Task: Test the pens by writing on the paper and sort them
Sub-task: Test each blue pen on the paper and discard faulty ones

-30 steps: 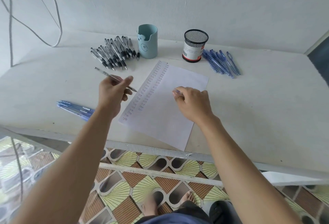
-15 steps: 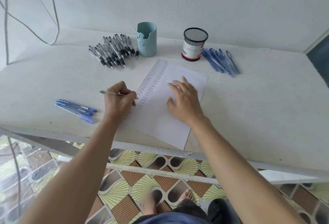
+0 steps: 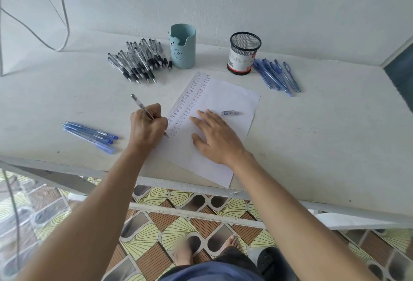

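Observation:
A white sheet of paper (image 3: 225, 102) lies on the table, with two columns of small written words down its left side. My left hand (image 3: 147, 127) grips a clear pen (image 3: 139, 103), its tip touching the paper's left edge near the bottom of the columns. Flat on the sheet rests my right hand (image 3: 215, 136), fingers spread. A small pen cap (image 3: 230, 113) lies on the paper just past my right fingertips.
A pile of black-grip pens (image 3: 138, 61) lies at the back left beside a teal cup (image 3: 183, 46). A black mesh cup (image 3: 244, 52) stands at the back with blue pens (image 3: 277, 76) to its right. Three blue pens (image 3: 91, 134) lie left of my hand. A cable (image 3: 64, 19) hangs on the wall.
My left hand came down from the air and set the pen tip on the paper. My right hand opened flat on the sheet, and the cap now lies free beyond its fingers.

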Motion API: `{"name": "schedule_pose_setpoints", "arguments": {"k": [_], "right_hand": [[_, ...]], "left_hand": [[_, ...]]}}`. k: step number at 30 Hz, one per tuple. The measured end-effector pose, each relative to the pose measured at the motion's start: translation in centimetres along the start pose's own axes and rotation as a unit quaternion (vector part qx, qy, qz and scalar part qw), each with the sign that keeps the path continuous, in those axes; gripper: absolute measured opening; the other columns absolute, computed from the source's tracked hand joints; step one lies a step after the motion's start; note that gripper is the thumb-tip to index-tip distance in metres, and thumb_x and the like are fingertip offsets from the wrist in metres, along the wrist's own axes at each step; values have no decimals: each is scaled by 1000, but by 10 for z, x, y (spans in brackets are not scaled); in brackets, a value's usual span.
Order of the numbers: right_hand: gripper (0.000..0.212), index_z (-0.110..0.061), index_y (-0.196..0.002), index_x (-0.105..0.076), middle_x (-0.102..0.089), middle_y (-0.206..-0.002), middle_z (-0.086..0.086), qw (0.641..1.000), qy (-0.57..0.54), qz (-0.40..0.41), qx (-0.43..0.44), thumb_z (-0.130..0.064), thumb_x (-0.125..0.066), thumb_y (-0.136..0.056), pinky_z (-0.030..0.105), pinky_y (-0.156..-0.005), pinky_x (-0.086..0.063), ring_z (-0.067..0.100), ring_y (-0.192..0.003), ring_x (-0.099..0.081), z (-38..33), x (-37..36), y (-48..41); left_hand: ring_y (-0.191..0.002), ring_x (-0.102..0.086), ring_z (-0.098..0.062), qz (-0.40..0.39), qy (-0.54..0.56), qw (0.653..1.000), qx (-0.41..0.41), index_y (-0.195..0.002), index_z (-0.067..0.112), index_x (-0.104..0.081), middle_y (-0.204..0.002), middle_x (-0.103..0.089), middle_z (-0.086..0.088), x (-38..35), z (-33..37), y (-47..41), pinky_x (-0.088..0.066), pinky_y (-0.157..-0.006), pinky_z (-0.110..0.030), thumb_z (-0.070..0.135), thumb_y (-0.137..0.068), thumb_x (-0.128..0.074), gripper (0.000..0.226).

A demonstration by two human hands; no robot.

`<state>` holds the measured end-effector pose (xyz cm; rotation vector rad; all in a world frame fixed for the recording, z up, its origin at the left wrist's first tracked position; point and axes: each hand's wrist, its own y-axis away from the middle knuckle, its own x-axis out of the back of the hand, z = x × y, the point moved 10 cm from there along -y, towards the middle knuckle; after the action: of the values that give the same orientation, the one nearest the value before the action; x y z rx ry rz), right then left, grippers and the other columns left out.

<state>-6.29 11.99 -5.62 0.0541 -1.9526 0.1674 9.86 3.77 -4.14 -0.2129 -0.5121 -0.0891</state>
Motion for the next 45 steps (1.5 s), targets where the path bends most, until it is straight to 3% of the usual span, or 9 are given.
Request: {"name": "schedule_pose_setpoints", "arguments": {"k": [9,30,35,37,39,41,43,45], "right_hand": [[55,-14,-153,-36,-25,-163,9,1000,-1,4,-7,-35,-45,-102,30,-123,0,25,-153,-13,1,0,-1],[55,-16,-153,-36,-25,-163,7,1000,-7,-13,-12,-37,-44,-102,32,-125,-3,23,-153,-12,3,-4,-1],[55,-14,-151,-40,-30,-161,7,1000,-13,-12,-17,-36,-47,-101,35,-124,-11,24,-152,-17,5,-4,-2],[52,-12,-143,-50,-45,-152,8,1000,-18,21,-10,-34,-50,-96,41,-118,-26,27,-144,-34,2,4,-2],[48,-13,-128,-63,-62,-131,4,994,-12,110,-7,-32,-47,-88,44,-101,-40,26,-125,-52,2,22,2],[44,-17,-116,-69,-66,-116,1,980,14,195,-43,-27,-47,-80,41,-89,-42,25,-110,-57,13,41,8],[44,-18,-115,-69,-64,-118,1,967,34,232,-102,-20,-51,-75,40,-85,-42,25,-109,-56,32,55,14],[50,-19,-127,-64,-59,-131,3,964,48,209,-158,-18,-55,-77,43,-90,-42,28,-119,-51,53,58,15]], "left_hand": [[-58,-24,-20,-13,-5,1000,0,-50,21,-33,-53,-22,2,-4,0,0,-22,-52,-30,8,-56,-50,23],[-58,-26,-20,-30,-12,999,-4,-55,17,-35,-54,-29,-6,-9,3,2,-21,-50,-31,10,-55,-52,18],[-55,-39,-22,53,90,993,50,-59,12,-39,-55,-37,-9,11,-13,-2,-35,-48,-41,4,-57,-53,16],[-58,-46,-26,77,129,986,66,-62,22,-48,-60,-46,-6,16,-19,-2,-39,-52,-42,8,-66,-56,16],[-59,-52,-27,85,160,981,68,-74,34,-53,-65,-50,3,16,-16,0,-43,-54,-42,22,-81,-68,21],[-50,-50,-21,73,187,977,77,-81,30,-49,-57,-52,5,13,-12,2,-39,-47,-33,30,-88,-76,28],[-46,-52,-15,54,178,981,62,-80,23,-49,-54,-59,2,10,-8,1,-39,-46,-27,27,-89,-76,29],[-62,-64,-14,26,167,985,35,-83,22,-60,-68,-69,-4,8,-2,0,-49,-60,-30,29,-89,-76,18]]}}
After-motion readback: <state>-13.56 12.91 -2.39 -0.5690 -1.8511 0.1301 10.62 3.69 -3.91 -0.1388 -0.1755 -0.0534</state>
